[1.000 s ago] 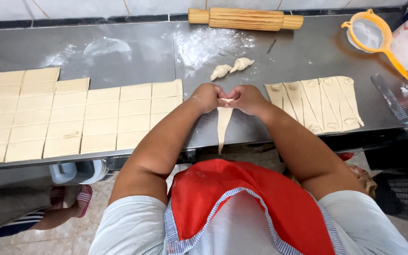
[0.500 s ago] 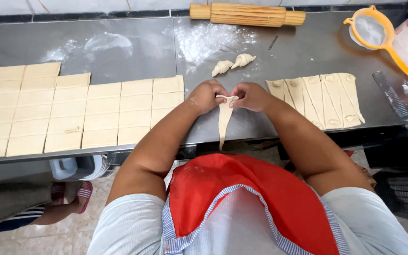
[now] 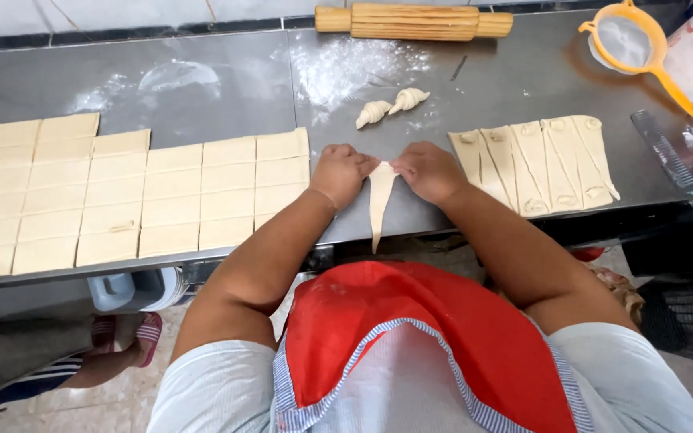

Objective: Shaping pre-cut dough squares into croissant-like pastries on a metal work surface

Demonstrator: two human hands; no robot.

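Two hands, left (image 3: 340, 172) and right (image 3: 429, 170), pinch the wide end of a dough triangle (image 3: 379, 200) at the table (image 3: 226, 88) edge, tip hanging over. Best rolled evenly, with light pressure, keeping the tip centred.

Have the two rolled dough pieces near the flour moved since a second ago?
No. The two rolled pieces lie at the same spot by the flour patch, below the rolling pin; only the camera shifted.

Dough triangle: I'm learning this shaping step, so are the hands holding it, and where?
Yes. The left hand and right hand pinch the dough triangle at its wide top edge; its point hangs over the table edge.
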